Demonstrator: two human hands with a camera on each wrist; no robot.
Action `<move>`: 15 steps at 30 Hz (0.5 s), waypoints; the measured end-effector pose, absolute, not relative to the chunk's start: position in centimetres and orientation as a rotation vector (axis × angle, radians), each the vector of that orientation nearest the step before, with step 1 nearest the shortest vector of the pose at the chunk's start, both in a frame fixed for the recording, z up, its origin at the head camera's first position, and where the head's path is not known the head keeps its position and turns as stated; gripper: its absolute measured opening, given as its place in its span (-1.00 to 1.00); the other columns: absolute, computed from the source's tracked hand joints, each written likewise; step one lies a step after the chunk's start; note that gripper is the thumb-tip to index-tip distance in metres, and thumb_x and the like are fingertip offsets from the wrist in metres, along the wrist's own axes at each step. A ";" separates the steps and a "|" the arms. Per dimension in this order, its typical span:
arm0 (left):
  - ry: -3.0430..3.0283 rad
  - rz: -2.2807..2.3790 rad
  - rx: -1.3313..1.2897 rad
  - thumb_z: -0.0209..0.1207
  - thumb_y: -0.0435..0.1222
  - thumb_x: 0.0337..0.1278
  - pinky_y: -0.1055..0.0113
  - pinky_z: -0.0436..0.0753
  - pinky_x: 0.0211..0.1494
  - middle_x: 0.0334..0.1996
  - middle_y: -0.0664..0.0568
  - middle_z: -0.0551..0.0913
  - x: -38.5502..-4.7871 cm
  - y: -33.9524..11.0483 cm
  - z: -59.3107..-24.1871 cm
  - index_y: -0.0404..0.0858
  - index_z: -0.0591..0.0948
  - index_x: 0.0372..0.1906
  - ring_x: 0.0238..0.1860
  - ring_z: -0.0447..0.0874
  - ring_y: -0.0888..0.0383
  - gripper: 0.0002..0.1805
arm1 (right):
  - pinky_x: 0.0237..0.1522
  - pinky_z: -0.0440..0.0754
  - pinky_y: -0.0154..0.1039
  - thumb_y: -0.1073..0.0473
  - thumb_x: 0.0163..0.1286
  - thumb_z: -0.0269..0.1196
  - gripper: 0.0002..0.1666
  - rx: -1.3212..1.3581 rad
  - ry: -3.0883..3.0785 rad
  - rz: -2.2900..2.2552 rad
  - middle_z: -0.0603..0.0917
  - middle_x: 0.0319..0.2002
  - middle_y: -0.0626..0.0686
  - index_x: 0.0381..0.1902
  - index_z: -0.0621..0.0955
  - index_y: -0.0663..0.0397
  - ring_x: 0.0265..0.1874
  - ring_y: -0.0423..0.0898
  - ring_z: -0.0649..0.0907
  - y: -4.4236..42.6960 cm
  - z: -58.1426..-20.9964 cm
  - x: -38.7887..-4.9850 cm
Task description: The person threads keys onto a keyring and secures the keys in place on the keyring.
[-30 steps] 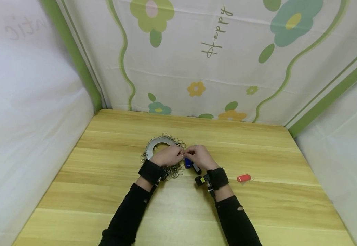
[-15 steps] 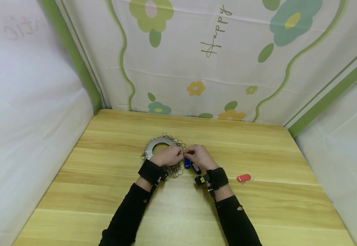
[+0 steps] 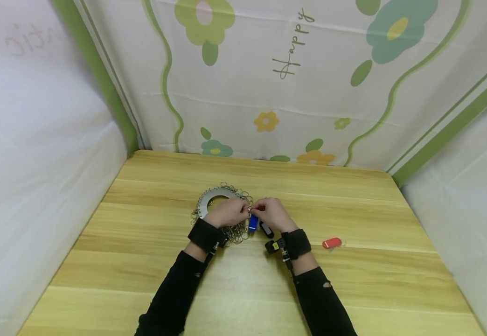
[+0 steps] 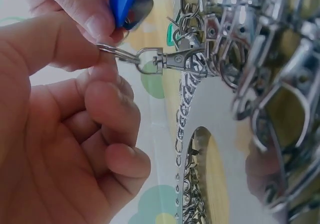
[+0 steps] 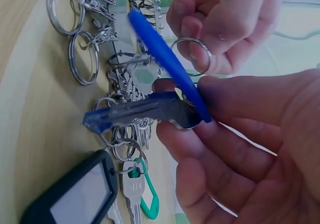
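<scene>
A flat metal ring plate [image 3: 205, 201] with many small clasps and split rings round its edge lies on the table. My left hand [image 3: 229, 212] pinches one split ring [image 4: 120, 54] between thumb and forefinger; in the left wrist view that ring joins a swivel clasp [image 4: 175, 59] at the plate. Beside it, my right hand [image 3: 272, 213] pinches the top end of a blue tag [image 5: 167, 59] and a key [image 5: 150, 109] between thumb and fingers. The fingertips of both hands nearly meet at the plate's right side. Whether the key's ring is on the split ring I cannot tell.
A black-framed tag [image 3: 267, 229] lies just under the right hand, and a green tag [image 5: 150, 199] with a key [image 5: 133, 184] hangs or lies near it. A red tag [image 3: 332, 243] lies farther right on the table [image 3: 243, 289]. Printed cloth [image 3: 235, 93] stands behind.
The blue tag has swung slightly left and downward below the fingertips. Both hands stay almost where they were, and the whole head view has shifted very slightly.
</scene>
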State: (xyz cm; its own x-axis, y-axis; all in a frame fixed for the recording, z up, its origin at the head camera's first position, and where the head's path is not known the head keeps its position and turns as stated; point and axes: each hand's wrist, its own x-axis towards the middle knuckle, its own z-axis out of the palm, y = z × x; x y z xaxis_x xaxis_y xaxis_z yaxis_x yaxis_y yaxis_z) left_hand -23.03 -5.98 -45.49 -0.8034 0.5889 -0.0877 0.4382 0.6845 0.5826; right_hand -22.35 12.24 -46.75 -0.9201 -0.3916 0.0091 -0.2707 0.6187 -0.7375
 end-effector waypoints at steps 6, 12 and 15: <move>2.675 0.762 0.826 0.01 -0.37 0.16 0.41 0.23 -0.54 -0.73 0.13 0.22 -23.0 -5.7 -45.5 -0.14 0.34 -0.61 -0.74 0.15 0.24 -0.75 | -0.34 0.58 -0.28 0.20 0.33 0.24 -0.89 -0.561 2.702 -1.183 0.69 -0.39 -0.10 -0.30 0.72 0.00 -0.42 -0.23 0.63 12.2 -46.8 -22.3; 2.747 0.681 0.810 0.04 -0.37 0.12 0.41 0.21 -0.51 -0.71 0.11 0.22 -22.9 -5.3 -45.8 -0.16 0.39 -0.59 -0.69 0.16 0.23 -0.79 | -0.38 0.57 -0.29 0.22 0.33 0.24 -0.87 -0.596 2.691 -1.199 0.69 -0.41 -0.10 -0.32 0.73 0.00 -0.47 -0.23 0.62 12.0 -46.8 -22.3; 2.774 0.631 0.807 0.04 -0.36 0.13 0.41 0.19 -0.51 -0.70 0.11 0.23 -23.0 -5.1 -46.0 -0.16 0.41 -0.58 -0.69 0.15 0.22 -0.80 | -0.40 0.57 -0.29 0.23 0.32 0.24 -0.88 -0.592 2.693 -1.200 0.69 -0.42 -0.10 -0.33 0.73 0.00 -0.48 -0.22 0.62 11.9 -46.9 -22.3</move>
